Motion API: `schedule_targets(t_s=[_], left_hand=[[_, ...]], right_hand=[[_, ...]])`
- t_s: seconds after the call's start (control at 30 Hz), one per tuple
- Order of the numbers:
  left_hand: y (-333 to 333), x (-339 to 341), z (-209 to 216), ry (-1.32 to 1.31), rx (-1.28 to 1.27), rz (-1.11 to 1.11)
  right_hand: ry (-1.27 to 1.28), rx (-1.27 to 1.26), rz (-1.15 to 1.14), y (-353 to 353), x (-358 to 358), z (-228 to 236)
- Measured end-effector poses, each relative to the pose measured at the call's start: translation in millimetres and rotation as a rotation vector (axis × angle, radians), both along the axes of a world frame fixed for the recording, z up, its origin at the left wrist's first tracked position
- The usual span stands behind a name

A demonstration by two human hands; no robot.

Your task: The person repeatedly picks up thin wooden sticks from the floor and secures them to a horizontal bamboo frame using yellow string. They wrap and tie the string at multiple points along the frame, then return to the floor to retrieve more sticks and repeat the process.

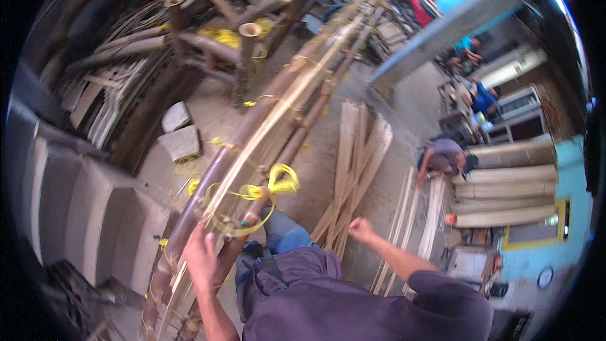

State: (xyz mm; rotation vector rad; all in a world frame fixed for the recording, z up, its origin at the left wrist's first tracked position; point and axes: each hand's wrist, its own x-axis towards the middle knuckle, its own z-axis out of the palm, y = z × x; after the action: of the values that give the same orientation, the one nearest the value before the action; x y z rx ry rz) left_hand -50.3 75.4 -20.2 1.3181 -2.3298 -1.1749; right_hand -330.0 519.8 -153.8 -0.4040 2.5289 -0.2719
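Long pale strips lie lengthwise on a pole rack, apparently already in place; yellow ties stand loose, seemingly unfastened, and separate slats lie on the floor. The left hand meets the strips, its grip unclear; the right hand is clenched, off the rack.

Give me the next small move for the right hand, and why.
Probably bring the right hand in to the yellow strap coil: the coil lies near the long pale strips, where the left hand is, while the right hand is out to the side, away from them.
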Motion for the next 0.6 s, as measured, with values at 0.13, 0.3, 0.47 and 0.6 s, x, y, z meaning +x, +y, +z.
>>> schedule_targets(t_s=[0.13,0.3,0.47,0.6], left_hand=[[-3.7,-1.2,4.2,-0.097,-0.055,-0.017],[-14.1,-5.3,-6.3,-0.135,-0.163,-0.060],[1.5,-8.9,-17.9,-0.181,-0.226,0.046],[11.0,-16.4,-7.5,-0.073,-0.280,0.115]], right_hand=[[-0.830,-0.612,-0.085,-161.6,98.5,103.6],[-0.839,-0.143,0.331,-305.9,141.9,38.8],[-0.306,-0.404,1.011,-315.3,81.1,213.3],[-0.044,-0.198,1.299,-348.0,56.0,248.8]])
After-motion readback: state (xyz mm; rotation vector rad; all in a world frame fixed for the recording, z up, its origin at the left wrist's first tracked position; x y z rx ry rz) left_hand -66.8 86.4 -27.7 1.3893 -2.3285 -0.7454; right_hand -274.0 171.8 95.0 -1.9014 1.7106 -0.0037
